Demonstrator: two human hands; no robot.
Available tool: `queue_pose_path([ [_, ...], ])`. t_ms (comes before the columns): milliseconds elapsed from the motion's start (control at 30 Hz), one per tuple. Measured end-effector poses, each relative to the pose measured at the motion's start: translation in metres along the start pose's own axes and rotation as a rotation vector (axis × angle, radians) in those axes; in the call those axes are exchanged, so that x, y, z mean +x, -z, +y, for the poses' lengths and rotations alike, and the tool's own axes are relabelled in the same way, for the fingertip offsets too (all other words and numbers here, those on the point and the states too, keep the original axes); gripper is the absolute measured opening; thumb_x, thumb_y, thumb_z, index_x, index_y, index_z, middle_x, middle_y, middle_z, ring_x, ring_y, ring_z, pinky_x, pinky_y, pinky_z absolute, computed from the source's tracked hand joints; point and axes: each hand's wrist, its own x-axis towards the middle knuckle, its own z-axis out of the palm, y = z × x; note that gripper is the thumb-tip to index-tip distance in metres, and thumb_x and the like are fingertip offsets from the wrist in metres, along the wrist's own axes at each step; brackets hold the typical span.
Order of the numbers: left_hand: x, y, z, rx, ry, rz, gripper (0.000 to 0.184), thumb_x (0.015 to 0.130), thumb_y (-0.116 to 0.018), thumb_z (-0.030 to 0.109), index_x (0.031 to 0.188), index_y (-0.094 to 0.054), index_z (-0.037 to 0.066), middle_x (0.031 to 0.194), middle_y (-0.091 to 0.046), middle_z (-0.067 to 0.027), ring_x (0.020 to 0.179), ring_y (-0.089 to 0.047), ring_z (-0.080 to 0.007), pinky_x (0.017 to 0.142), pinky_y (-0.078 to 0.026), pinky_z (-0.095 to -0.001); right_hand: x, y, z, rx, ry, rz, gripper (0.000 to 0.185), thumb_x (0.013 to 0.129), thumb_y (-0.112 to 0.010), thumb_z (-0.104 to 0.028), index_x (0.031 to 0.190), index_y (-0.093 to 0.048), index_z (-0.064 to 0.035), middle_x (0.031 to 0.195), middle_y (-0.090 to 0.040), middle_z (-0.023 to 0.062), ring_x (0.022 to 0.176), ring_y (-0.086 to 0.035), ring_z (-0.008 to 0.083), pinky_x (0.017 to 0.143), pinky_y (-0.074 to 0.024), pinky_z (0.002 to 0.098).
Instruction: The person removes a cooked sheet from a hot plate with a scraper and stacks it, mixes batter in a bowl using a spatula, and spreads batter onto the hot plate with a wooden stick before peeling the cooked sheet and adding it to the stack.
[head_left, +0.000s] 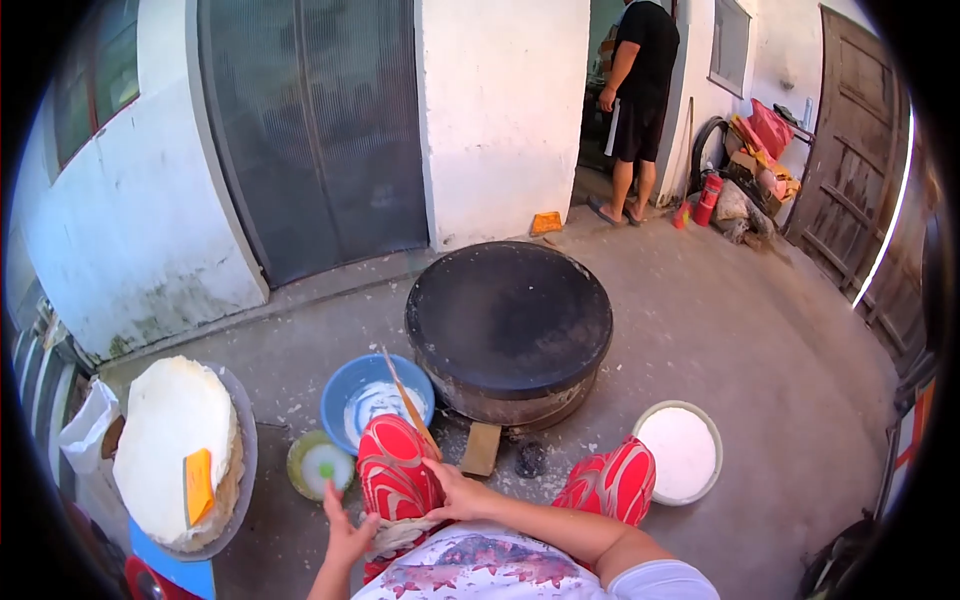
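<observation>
Resting right hand [464, 496] at red-covered left knee [400, 465]; left hand [347, 533] near green bowl [297, 467].
Left grip wide, seemingly empty; right grip: cannot tell. Bowl on ground [710, 310] beside blue basin [336, 392]. Risks: low left-hand sweep tipping bowl; knee shift dislodging stick [406, 397] beside it.

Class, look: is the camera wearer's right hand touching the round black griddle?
No, the right hand is at the red-clad left knee, apart from the griddle.

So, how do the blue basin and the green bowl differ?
The blue basin is wider than the green bowl. The basin is blue, the bowl yellowish green. A wooden stick crosses the basin in view; none crosses the bowl. Both are round and hold something white.
</observation>
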Motion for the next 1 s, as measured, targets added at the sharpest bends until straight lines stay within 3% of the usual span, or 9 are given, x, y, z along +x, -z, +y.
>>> queue_pose_path([
  [67,-0.011,-0.007,0.03,-0.001,-0.074,-0.319,0.091,0.067,-0.071,0.018,0.136,-0.014,-0.001,0.134,-0.024,-0.0216,0.122,-0.032,-0.0297,0.099,-0.03,-0.0391,-0.003,-0.009,0.008,-0.156,0.043,0.031,0.096,0.068,-0.073,-0.03,0.137,-0.01,-0.0062,0.132,-0.025,0.0279,0.109,-0.046,0.0367,0.092,-0.0395,0.0373],
  [100,-0.008,-0.009,0.026,0.133,-0.244,-0.361,0.089,0.066,-0.073,0.02,0.134,-0.019,-0.001,0.128,-0.032,-0.0233,0.118,-0.036,-0.0335,0.097,-0.033,-0.0391,-0.008,-0.011,0.005,-0.259,0.123,0.178,0.081,0.07,-0.071,-0.029,0.131,-0.024,-0.0059,0.117,-0.046,0.0236,0.091,-0.057,0.0316,0.079,-0.0459,0.0363],
  [133,-0.012,-0.008,0.025,0.131,-0.239,-0.371,0.089,0.066,-0.073,0.02,0.134,-0.019,-0.001,0.128,-0.032,-0.0233,0.118,-0.036,-0.0335,0.097,-0.033,-0.0391,-0.011,-0.01,0.004,-0.254,0.113,0.179,0.081,0.07,-0.071,-0.029,0.131,-0.024,-0.0059,0.117,-0.046,0.0236,0.091,-0.057,0.0316,0.079,-0.0459,0.0363],
  [233,-0.013,0.002,0.046,0.385,-0.191,-0.461,0.09,0.063,-0.075,0.022,0.132,-0.023,-0.003,0.122,-0.039,-0.0244,0.114,-0.039,-0.0375,0.096,-0.033,-0.0399,-0.017,-0.004,0.004,-0.187,-0.026,0.053,0.044,0.073,-0.066,-0.03,0.107,-0.051,-0.0054,0.069,-0.062,0.0076,0.07,-0.06,0.0258,0.061,-0.0443,0.037],
  [367,-0.015,0.009,0.072,0.496,-0.15,-0.46,0.018,0.069,-0.068,0.017,0.085,-0.066,0.011,0.082,-0.06,-0.0081,0.074,-0.058,-0.0265,0.065,-0.047,-0.0347,-0.021,0.0,0.0,-0.209,-0.023,-0.169,0.034,0.075,-0.065,-0.029,0.1,-0.056,-0.0072,0.075,-0.062,0.009,0.071,-0.059,0.0255,0.062,-0.0441,0.0368],
  [533,-0.001,0.012,0.104,0.249,-0.206,-0.571,0.013,0.072,-0.066,0.01,0.084,-0.066,0.005,0.078,-0.06,-0.0076,0.073,-0.058,-0.0197,0.063,-0.046,-0.0287,-0.028,0.011,-0.016,0.073,0.22,-0.037,0.02,0.082,-0.056,-0.024,0.086,-0.053,-0.0055,0.078,-0.06,0.0116,0.072,-0.058,0.026,0.063,-0.0438,0.0358],
  [667,0.013,0.007,0.109,-0.169,-0.142,-0.515,0.012,0.074,-0.065,0.004,0.085,-0.065,0.0,0.075,-0.06,-0.0046,0.073,-0.055,-0.0117,0.063,-0.042,-0.0236,-0.032,0.024,-0.031,0.459,0.294,0.149,0.016,0.091,-0.046,-0.02,0.089,-0.046,-0.0044,0.078,-0.053,0.0041,0.073,-0.049,0.0112,0.066,-0.0408,0.0267],
  [833,0.024,0.009,0.136,0.07,-0.116,-0.959,0.015,0.073,-0.066,0.007,0.087,-0.066,0.002,0.084,-0.064,-0.0059,0.076,-0.058,-0.0143,0.069,-0.042,-0.0264,-0.046,0.047,-0.055,0.515,0.303,0.3,0.012,0.091,-0.046,-0.017,0.091,-0.046,-0.0049,0.078,-0.051,0.0006,0.074,-0.045,0.0072,0.067,-0.0397,0.0238],
  [1000,0.035,-0.013,0.136,0.097,-0.473,-0.832,0.017,0.072,-0.064,0.009,0.087,-0.065,0.003,0.086,-0.064,-0.0072,0.077,-0.059,-0.0189,0.078,-0.041,-0.0339,-0.072,0.075,-0.081,0.444,0.263,0.145,0.021,0.085,-0.057,-0.019,0.096,-0.047,-0.005,0.087,-0.053,0.0017,0.082,-0.049,0.0082,0.072,-0.0407,0.0232],
])
